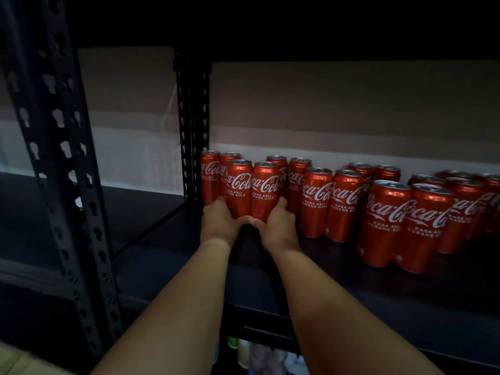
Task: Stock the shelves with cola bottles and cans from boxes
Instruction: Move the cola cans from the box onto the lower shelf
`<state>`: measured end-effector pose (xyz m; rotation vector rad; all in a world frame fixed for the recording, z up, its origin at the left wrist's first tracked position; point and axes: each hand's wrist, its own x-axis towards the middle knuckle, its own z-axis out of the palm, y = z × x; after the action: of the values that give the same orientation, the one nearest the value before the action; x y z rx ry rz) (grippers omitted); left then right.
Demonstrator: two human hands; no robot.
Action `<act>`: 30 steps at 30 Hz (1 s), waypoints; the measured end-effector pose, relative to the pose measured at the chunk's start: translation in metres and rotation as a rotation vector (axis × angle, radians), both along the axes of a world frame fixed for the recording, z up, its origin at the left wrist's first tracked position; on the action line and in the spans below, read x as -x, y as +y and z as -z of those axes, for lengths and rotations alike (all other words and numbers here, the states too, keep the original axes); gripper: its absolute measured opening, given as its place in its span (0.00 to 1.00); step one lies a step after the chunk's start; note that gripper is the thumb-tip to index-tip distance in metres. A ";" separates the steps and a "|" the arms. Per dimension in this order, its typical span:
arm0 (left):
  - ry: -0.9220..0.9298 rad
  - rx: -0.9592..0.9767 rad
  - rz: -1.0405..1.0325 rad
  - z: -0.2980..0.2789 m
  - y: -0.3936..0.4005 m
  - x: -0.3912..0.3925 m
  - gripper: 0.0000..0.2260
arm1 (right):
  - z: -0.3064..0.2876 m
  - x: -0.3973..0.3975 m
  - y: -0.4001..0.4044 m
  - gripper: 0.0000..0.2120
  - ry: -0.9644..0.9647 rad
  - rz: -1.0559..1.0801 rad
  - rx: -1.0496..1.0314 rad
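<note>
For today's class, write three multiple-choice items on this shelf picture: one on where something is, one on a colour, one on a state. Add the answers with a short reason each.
1. Where do the two cans that the hands hold stand?
A. at the shelf's left end, by the upright post
B. at the shelf's far right
C. in a box on the floor

2. What colour are the cans?
A. blue
B. red
C. green

3. How do the cans on the shelf stand?
A. on their sides
B. upside down
C. upright

Answers: 1 A, the left hand and right hand hold the two cans next to the black post. 2 B, every can body on the shelf is red with white lettering. 3 C, the silver tops face up.
</note>
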<state>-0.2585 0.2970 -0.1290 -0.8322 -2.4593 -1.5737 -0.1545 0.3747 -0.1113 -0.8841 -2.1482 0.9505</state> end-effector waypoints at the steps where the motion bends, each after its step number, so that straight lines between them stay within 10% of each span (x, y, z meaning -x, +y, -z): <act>1: 0.002 0.020 -0.015 -0.001 -0.001 -0.004 0.34 | 0.001 -0.002 -0.001 0.40 -0.005 0.006 -0.004; 9: -0.110 -0.027 0.014 -0.005 -0.035 -0.061 0.21 | 0.005 -0.049 -0.024 0.43 -0.077 -0.035 -0.028; 18: 0.034 -0.128 0.157 0.001 -0.095 -0.197 0.07 | 0.024 -0.183 -0.087 0.22 0.100 -0.051 -0.231; 30: -0.202 0.241 0.162 0.186 -0.150 -0.308 0.05 | 0.193 -0.300 -0.136 0.19 -0.115 0.006 0.029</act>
<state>0.0490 0.1472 -0.3148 -0.9734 -2.8343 -1.4964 0.1450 0.2383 -0.3045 -0.9795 -2.2319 0.9508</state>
